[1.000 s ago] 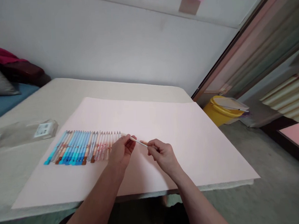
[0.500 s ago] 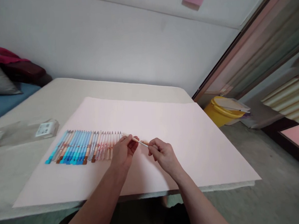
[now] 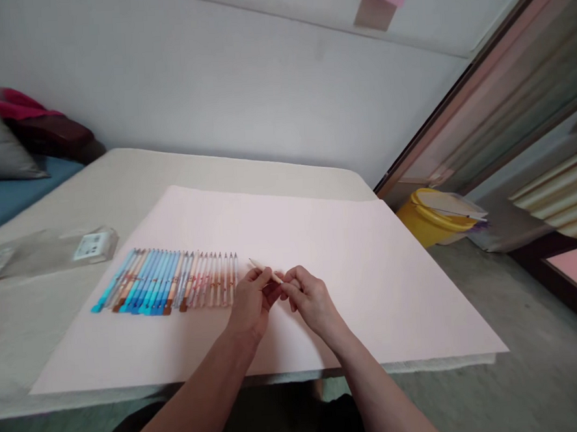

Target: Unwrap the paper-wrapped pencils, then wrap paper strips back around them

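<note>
Over the pink sheet (image 3: 298, 222), my left hand (image 3: 252, 303) is closed around a pale, slim pen (image 3: 257, 265), whose tip points up and to the left. My right hand (image 3: 307, 293) is closed in a pinch at the pen's rear end, fingertips against those of my left hand. The thin white refill between the hands is now almost wholly hidden by the fingers. Left of my left hand lies a neat row of pens (image 3: 160, 282), side by side with tips away from me, in blue, brown and clear pinkish tones.
A clear plastic bag (image 3: 46, 250) with a white label lies on the cream tabletop (image 3: 246, 169) at the left. A yellow bucket (image 3: 418, 218) stands on the floor to the right. The white wall (image 3: 261, 81) rises behind the table.
My hands have come together, and the thin white length that showed between them has nearly vanished. Both have shifted slightly, the left one to the right. The pen row is unchanged.
</note>
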Demonstrator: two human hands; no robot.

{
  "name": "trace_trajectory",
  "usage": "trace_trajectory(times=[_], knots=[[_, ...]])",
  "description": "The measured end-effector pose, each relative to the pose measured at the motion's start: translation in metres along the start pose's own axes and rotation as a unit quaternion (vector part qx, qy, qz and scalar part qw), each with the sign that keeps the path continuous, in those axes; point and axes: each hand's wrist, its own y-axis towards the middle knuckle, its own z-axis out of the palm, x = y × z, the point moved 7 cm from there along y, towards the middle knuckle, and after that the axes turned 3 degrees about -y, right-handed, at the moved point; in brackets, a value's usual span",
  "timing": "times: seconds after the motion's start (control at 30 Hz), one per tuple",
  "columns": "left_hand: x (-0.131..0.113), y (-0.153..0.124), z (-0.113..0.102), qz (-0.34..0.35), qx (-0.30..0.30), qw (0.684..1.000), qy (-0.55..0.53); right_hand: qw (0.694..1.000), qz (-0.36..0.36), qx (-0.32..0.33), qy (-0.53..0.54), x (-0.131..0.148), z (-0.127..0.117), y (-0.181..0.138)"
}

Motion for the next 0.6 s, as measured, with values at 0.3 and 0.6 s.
trace_trajectory(times=[0.3, 0.6], knots=[[-0.0016, 0.0034, -0.0056, -0.010, -0.028, 1.000, -0.005, 1.000, 0.008, 0.009, 0.015, -0.0097, 0.0010, 0.0044], [-0.0010, 0.0027, -0.0072, -0.051, -0.015, 0.999, 0.009, 0.999, 0.040, 0.022, 0.020, -0.0105, 0.0057, 0.0043]])
